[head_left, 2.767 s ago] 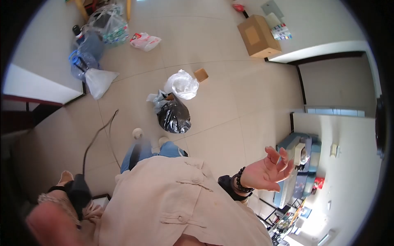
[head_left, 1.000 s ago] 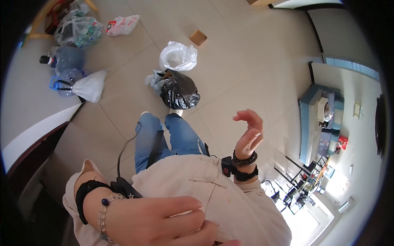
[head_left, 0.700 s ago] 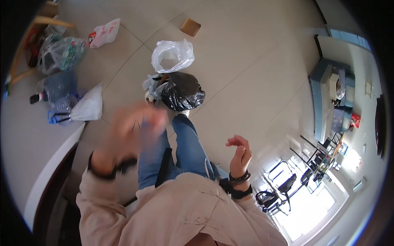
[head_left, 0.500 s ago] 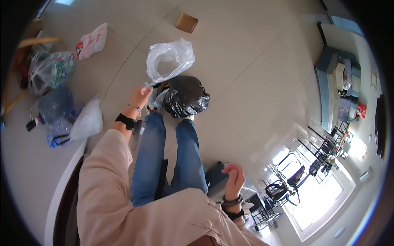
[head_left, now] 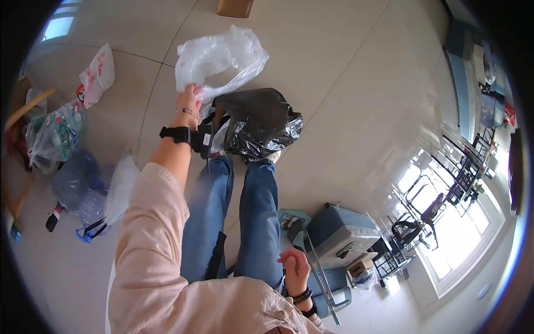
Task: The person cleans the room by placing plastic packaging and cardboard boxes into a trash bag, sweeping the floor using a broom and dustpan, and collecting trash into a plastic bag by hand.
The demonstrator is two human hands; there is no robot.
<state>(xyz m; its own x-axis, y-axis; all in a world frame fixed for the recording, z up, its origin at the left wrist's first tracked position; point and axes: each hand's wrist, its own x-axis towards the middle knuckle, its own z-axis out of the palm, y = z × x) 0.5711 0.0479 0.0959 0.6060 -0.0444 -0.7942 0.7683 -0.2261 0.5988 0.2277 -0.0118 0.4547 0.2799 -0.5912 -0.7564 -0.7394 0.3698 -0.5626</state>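
My left hand (head_left: 190,99) reaches forward, its fingers closed on the near left edge of a translucent white plastic bag (head_left: 250,47). The bag's mouth forms a loose ring over the floor. Just below it, a black plastic bag (head_left: 264,125) bulges between the white bag and my feet. A brown strip and some whitish material show at its left side, partly hidden by my wrist. My right hand (head_left: 296,271) hangs beside my right thigh with loosely curled fingers apart and nothing in it.
On the left lie a knotted bag of bottles (head_left: 58,136), a large blue water jug (head_left: 75,172), a white bag (head_left: 121,186) and a red-printed bag (head_left: 99,75). A cardboard box (head_left: 235,8) sits ahead. At right stand a grey-blue case (head_left: 345,231) and black metal racks (head_left: 467,161).
My left hand has moved forward and taken hold of the white bag's edge, which has shifted and spread. My right hand has dropped toward my thigh. The view has shifted.
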